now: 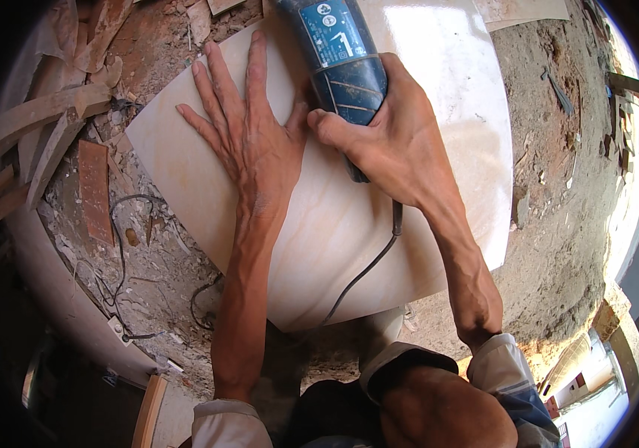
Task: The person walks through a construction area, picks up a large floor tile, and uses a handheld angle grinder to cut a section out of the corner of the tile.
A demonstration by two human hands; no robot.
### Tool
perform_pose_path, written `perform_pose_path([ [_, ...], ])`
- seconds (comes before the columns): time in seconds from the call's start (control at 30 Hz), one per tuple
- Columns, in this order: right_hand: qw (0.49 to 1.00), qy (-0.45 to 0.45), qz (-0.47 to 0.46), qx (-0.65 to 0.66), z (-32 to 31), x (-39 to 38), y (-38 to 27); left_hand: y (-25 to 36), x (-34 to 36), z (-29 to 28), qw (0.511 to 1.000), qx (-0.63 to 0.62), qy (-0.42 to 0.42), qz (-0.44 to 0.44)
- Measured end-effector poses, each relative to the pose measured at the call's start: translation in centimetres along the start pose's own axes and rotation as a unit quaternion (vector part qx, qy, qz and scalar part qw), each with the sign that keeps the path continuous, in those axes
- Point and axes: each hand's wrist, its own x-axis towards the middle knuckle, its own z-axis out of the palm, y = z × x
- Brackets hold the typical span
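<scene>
A large glossy cream tile [349, 224] lies flat on rubble-strewn ground. My left hand [248, 138] presses palm-down on it with fingers spread, pointing away from me. My right hand [390, 138] is wrapped around the dark blue body of a corded power tool [342, 63] that runs up out of the top of the picture; its working end is hidden. The tool's black cord [368, 269] trails back over the tile toward my knees.
Broken tile strips and a reddish brick piece [95, 190] lie at the left with loose black wires [121, 261]. Dusty dirt and debris [558, 224] spread to the right. Another pale tile piece [521, 11] sits at the top right. My knee [439, 407] shows at the bottom.
</scene>
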Motion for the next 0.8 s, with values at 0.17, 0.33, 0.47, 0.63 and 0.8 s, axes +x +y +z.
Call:
perform_pose_path([
  [0.17,1.000,-0.003,0.002,0.004,0.2,0.1,0.0,-0.1,0.0,0.0,1.000,0.000,0.002,0.000],
  [0.33,1.000,0.006,-0.008,0.006,0.2,0.1,-0.2,0.1,0.2,-0.4,1.000,-0.005,0.001,-0.006],
  [0.47,1.000,0.008,-0.011,-0.002,0.3,0.3,0.2,0.1,0.0,-0.1,1.000,-0.013,0.001,-0.006],
  [0.63,0.999,0.026,-0.020,-0.016,-0.4,0.3,0.0,1.0,0.4,0.0,1.000,-0.031,-0.001,-0.002],
  [0.8,1.000,0.003,-0.004,0.000,0.5,0.6,-0.3,-0.1,0.0,-0.2,1.000,0.003,0.004,-0.003],
])
